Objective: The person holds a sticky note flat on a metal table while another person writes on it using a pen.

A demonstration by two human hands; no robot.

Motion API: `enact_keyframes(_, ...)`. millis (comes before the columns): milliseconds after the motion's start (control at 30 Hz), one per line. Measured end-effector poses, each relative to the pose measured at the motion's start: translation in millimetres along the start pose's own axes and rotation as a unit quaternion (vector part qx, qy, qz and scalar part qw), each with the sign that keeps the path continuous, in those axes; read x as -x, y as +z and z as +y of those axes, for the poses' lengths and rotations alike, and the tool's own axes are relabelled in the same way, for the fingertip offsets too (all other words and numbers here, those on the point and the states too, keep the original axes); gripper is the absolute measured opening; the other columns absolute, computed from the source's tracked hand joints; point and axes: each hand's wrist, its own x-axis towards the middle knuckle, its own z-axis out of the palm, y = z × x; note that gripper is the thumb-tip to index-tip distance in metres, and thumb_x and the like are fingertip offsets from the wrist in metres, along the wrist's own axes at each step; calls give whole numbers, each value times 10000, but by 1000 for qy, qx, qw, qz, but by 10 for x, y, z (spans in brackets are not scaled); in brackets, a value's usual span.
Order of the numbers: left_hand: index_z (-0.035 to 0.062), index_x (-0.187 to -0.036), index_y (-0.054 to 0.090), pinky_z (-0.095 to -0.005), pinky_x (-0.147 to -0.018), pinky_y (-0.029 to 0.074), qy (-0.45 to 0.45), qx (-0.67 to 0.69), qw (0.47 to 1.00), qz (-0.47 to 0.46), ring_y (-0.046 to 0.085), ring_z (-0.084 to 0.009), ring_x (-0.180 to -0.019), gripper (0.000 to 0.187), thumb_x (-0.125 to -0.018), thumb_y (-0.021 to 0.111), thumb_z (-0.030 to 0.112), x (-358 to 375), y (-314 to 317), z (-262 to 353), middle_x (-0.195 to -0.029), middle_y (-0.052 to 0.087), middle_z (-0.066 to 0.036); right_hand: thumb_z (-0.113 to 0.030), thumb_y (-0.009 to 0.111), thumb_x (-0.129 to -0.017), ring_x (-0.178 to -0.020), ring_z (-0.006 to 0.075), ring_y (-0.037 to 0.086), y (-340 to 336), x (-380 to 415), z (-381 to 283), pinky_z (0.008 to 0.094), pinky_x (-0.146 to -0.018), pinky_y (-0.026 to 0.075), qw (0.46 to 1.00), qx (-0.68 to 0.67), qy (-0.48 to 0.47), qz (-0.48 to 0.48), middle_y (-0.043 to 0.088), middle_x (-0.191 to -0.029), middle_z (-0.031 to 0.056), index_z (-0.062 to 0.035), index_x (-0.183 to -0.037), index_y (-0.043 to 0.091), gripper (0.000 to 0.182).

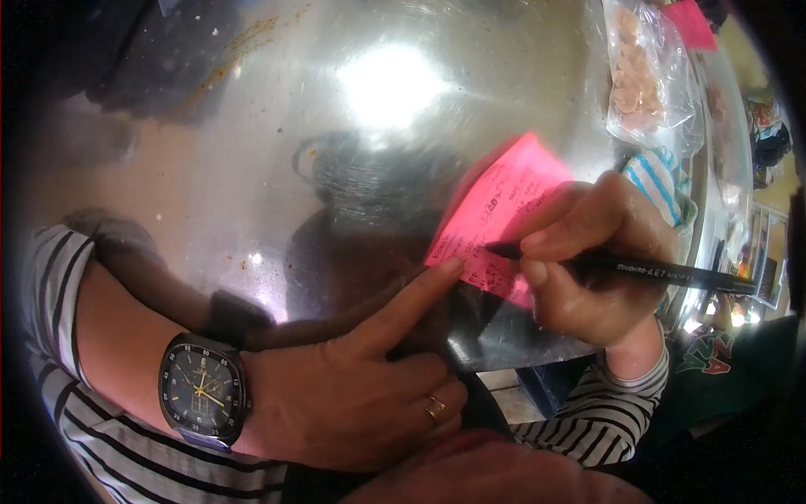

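A pink sticky note (485, 220) with several lines of dark handwriting lies on the shiny metal table. My right hand (606, 252) pinches a black pen (672, 273), its tip at the writing on the note. The index finger of my left hand (361, 399) stretches out and presses on the note's near left corner. The other fingers of that hand are bent, one wearing a ring (435, 409), and they hold nothing. On my left wrist sits a black watch (201, 391).
Clear plastic bags with round, pinkish-brown pieces (635, 80) lie at the far right, near another pink paper (693, 23). A blue-and-white striped cloth (659, 181) lies behind my right hand. The metal table (252, 168) has rusty marks and bright reflections.
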Motion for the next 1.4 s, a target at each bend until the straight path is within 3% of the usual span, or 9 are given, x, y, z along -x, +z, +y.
enact_keyframes(333,61,-779,585,-654,-1040,229,-3,1,1000,-25,441,-66,-575,107,-755,587,165,10,-38,7,-714,443,42,-43,670,-744,-533,134,563,4,9,-26,214,-482,427,999,40,6,4,615,-671,156,17,-748,518,163)
enact_keyframes(733,85,-762,568,-654,-1044,221,-13,13,1000,-16,435,-62,-581,78,-756,564,162,11,-27,33,-711,430,46,-62,677,-754,-544,131,568,46,-12,-8,203,-460,416,999,-18,-6,35,617,-679,171,19,-761,520,177)
enact_keyframes(1400,80,-769,571,-659,-1047,207,-15,10,1000,-14,434,-65,-584,99,-768,566,179,-27,-27,53,-708,429,45,-45,669,-753,-558,123,558,-52,42,-33,207,-480,419,1000,24,9,-9,613,-696,169,16,-771,501,180)
